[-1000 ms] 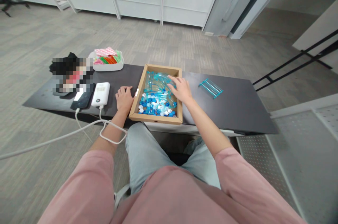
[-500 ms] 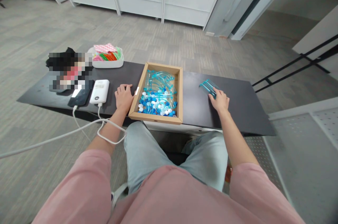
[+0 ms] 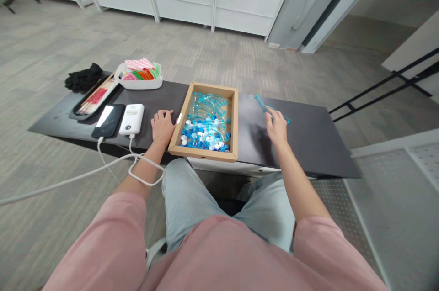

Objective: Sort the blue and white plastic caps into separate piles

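A shallow cardboard box (image 3: 206, 154) sits on a dark table (image 3: 308, 145) and holds clear blue curved track pieces and several small blue and white beads. My left hand (image 3: 162, 127) rests flat on the table against the box's left wall, fingers stretched out. My right hand (image 3: 276, 126) is to the right of the box, fingers closed on a clear blue plastic piece (image 3: 262, 103) lifted off the table; another blue piece edge shows just right of the fingers.
A white power bank (image 3: 131, 119) and a phone (image 3: 109, 121) lie left of my left hand, with white cables hanging off the front edge. Farther left are a black tray with sticks (image 3: 89, 100), a black cloth (image 3: 84, 78) and a white tub of coloured items (image 3: 140, 76).
My right hand left the box, went right to the blue pieces on the table and has now taken one up. The left hand has stayed put.
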### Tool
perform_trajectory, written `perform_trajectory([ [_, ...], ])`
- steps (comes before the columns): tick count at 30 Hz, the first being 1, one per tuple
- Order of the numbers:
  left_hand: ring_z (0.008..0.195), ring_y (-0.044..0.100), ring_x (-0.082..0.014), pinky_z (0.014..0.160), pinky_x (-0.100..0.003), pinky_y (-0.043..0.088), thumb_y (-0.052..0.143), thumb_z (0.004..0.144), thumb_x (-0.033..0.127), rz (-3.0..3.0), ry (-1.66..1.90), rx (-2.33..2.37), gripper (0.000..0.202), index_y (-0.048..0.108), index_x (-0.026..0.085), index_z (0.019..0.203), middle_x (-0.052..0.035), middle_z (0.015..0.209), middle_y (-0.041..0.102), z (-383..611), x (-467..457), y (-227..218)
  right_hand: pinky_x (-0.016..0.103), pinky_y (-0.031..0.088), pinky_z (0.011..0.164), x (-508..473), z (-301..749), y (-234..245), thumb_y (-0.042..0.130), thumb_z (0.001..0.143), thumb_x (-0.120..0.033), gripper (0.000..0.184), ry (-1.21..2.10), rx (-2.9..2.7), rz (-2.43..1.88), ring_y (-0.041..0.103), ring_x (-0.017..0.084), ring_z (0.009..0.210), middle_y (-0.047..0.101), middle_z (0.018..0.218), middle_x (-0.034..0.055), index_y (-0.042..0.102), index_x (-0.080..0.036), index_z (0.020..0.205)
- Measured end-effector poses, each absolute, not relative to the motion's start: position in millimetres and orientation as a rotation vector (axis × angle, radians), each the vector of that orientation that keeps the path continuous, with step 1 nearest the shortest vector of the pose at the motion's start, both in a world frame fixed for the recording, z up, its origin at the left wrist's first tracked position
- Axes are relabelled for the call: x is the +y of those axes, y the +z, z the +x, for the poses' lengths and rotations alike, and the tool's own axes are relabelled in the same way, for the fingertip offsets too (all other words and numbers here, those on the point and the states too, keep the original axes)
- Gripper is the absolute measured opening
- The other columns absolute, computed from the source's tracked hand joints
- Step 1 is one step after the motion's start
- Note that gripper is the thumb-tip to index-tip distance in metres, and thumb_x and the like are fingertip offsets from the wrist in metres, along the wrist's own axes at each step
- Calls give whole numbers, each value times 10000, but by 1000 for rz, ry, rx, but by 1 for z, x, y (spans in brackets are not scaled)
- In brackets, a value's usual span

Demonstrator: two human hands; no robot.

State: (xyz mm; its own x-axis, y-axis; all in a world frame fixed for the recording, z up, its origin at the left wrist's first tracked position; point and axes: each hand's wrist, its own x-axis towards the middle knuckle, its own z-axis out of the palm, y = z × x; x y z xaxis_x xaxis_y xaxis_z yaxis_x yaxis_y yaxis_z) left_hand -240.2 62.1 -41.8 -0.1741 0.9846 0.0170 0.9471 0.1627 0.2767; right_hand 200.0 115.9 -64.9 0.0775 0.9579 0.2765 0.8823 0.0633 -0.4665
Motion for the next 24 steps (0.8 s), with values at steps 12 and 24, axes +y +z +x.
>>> perform_trajectory([
  [12,1460,499,-451,1173,-597,417,357,1096,500,1915,346,2224,668,547,213,1668,-270,1603,538,-242,61,-38,557,608,1062,156,63,-44,643,1068,-605,642,289,-2043,-1665,736,398,1207,664,1465,213,700,-214,1573],
  [24,1448,505,-459,1183,-590,419,334,1103,513,1938,360,2215,693,559,140,1642,-300,1591,530,-242,61,-39,637,431,1160,139,211,-63,636,1017,-475,618,84,-1835,-2049,498,476,1492,547,1682,243,671,-235,1585],
])
